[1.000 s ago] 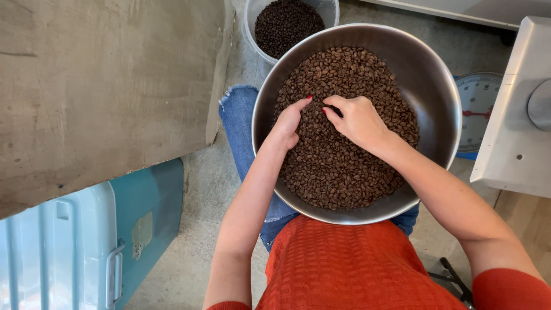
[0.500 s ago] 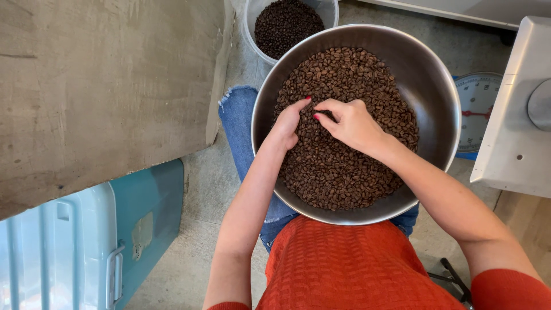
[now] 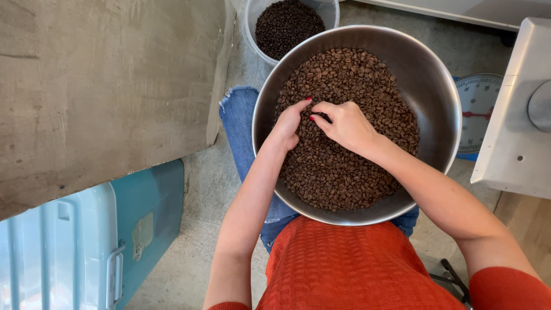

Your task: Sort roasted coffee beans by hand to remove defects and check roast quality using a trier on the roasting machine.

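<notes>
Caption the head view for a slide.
Both hands, left hand and right hand, sift brown roasted coffee beans in a round steel bowl on the lap.

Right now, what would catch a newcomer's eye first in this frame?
The big steel bowl on the person's lap, heaped with brown coffee beans, fills the middle of the view. Both hands are in the beans: the left hand and right hand meet near the centre, red-painted fingertips close together. Beyond the bowl, a white bucket of darker beans stands on the floor.
</notes>
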